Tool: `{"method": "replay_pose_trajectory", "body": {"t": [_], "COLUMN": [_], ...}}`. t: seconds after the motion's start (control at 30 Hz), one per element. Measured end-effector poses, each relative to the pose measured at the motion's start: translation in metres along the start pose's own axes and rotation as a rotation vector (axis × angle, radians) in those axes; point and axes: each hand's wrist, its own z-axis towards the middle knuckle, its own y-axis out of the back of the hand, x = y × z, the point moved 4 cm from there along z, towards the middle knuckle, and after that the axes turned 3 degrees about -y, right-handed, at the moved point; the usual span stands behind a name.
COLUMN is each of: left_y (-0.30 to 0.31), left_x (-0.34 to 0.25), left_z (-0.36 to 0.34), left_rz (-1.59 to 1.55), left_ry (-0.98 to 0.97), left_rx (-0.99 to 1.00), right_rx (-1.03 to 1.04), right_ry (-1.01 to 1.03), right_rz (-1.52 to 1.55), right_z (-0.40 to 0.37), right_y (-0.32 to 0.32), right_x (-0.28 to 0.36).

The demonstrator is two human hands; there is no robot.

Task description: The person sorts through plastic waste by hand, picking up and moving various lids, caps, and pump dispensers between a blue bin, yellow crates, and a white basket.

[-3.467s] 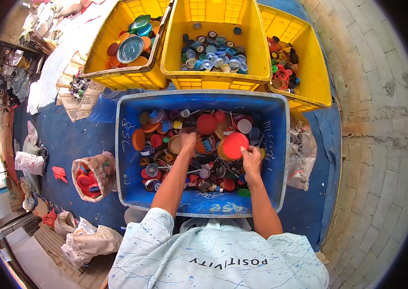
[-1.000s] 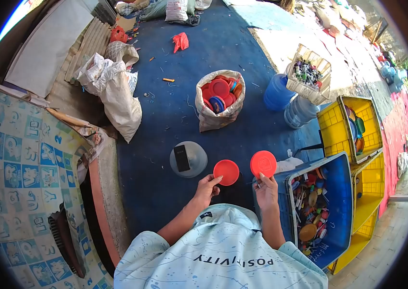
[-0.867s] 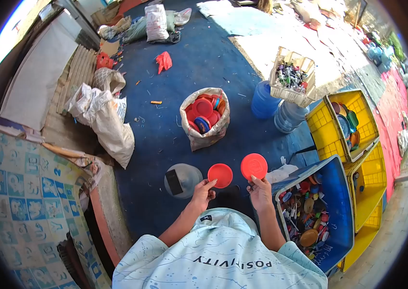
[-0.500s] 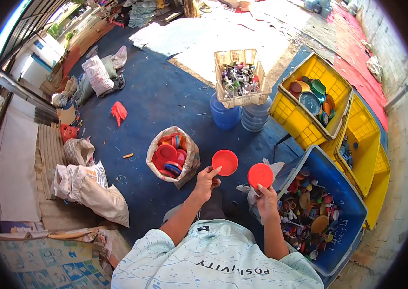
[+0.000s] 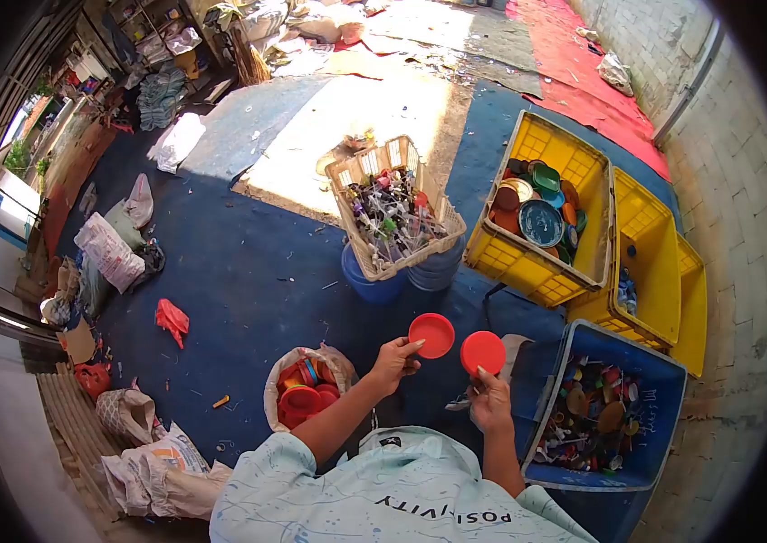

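My left hand (image 5: 394,363) pinches a round red plastic lid (image 5: 431,336) by its rim, thumb on top. In my right hand (image 5: 490,399) is a second red lid (image 5: 483,352), held upright by its lower edge. The two lids are apart, side by side in front of my chest. Left of my left forearm stands a woven sack (image 5: 272,389) with red and other coloured lids (image 5: 300,402) in it. Close to my right hand is a blue crate (image 5: 546,474) of mixed small caps and lids (image 5: 594,412).
Yellow crates (image 5: 528,281) with lids stand at the right by the block wall (image 5: 728,199). Ahead, a cream crate (image 5: 383,267) of small plastic parts rests on blue water jugs (image 5: 368,286). White sacks (image 5: 162,480) and a red bag (image 5: 172,322) lie at the left.
My view has tilted up and shifted, so the crates and sack sit differently in it. Both hands still hold their red lids, now slightly closer together.
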Motion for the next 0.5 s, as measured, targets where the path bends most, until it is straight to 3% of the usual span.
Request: {"method": "replay_pose_trajectory", "body": {"t": [0.03,0.17,0.27,0.5], "left_y": [0.008,0.033,0.012,-0.086], "left_x": [-0.02,-0.068,-0.089,-0.072], "left_z": [0.007,0.046,0.059,0.12], "left_rz": [0.024,0.045,-0.007,-0.095], "left_ry": [-0.022,-0.118,-0.137,0.06], "left_rx": [-0.019,-0.087,-0.138,-0.026], "right_rx": [0.057,-0.038,-0.1,-0.164], "right_ry": [0.012,0.049,0.064,0.161], "right_rz": [-0.013,-0.004,0.052,0.18], "right_z": [0.002,0.015,0.031,0.09], "right_y": [-0.019,-0.043,-0.033,-0.009], "right_x": [0.005,0.027,0.042,0.105]}}
